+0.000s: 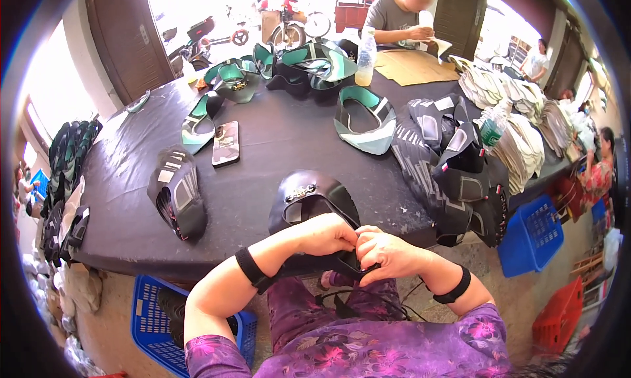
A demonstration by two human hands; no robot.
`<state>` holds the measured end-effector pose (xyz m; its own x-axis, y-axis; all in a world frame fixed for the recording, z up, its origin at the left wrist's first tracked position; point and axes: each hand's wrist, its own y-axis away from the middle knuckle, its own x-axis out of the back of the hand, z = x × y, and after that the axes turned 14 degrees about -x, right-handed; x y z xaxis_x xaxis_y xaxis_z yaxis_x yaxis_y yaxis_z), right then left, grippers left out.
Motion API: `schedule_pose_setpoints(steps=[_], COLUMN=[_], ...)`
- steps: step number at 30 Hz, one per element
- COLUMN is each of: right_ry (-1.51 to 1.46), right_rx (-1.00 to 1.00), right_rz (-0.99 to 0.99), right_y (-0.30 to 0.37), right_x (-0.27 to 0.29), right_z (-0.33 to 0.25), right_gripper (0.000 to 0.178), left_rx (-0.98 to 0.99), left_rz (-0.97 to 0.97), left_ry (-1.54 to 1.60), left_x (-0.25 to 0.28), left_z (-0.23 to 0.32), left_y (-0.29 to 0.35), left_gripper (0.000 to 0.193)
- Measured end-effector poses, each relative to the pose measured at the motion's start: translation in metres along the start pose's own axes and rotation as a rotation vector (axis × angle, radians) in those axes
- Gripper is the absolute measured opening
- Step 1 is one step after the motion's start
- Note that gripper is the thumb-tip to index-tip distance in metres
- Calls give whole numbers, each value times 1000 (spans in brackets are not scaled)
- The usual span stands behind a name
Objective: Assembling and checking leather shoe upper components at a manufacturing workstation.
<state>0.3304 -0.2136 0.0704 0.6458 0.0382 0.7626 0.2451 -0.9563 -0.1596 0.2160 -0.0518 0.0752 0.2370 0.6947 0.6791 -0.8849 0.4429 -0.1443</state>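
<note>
A black shoe upper [319, 184] with a metal chain ornament rests at the table's near edge. My left hand [327, 235] is closed on its edge, fingers pinched. Close beside it, my right hand [383, 252] is closed on the same upper's rear edge, thumb and fingers bent inward. The fingertips of both hands nearly meet. Whether anything small sits between them is hidden. To the left lies a dark grey striped shoe upper [177, 194]. Beyond it are a phone [226, 143] in a patterned case and a green-lined upper [198, 123].
More green-lined uppers [315, 63] and a bottle [365, 59] stand at the back. Stacked black uppers [453, 161] and pale pieces [522, 141] fill the right side. Blue baskets [148, 319] flank the table [118, 227]. Across it, another person [397, 23] handles a white piece.
</note>
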Motion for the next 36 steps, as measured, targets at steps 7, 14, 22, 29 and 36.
schedule_pose_setpoints(steps=[7, 14, 22, 29, 36], right_ry=[70, 81, -25, 85, 132], right_rx=[7, -142, -268, -291, -255], right_rz=[108, 205, 306, 101, 120], right_y=[9, 25, 32, 37, 38], right_x=[6, 13, 14, 22, 18], right_z=[1, 3, -4, -5, -5], right_gripper=[28, 29, 17, 18, 19], left_rx=[27, 28, -49, -44, 54], left_rz=[376, 275, 176, 282, 132], left_ry=[-137, -178, -77, -197, -47], left_x=[-13, 4, 4, -17, -14], left_z=[0, 22, 36, 35, 38], left_y=[-1, 18, 26, 22, 11], left_gripper=[14, 14, 18, 26, 21])
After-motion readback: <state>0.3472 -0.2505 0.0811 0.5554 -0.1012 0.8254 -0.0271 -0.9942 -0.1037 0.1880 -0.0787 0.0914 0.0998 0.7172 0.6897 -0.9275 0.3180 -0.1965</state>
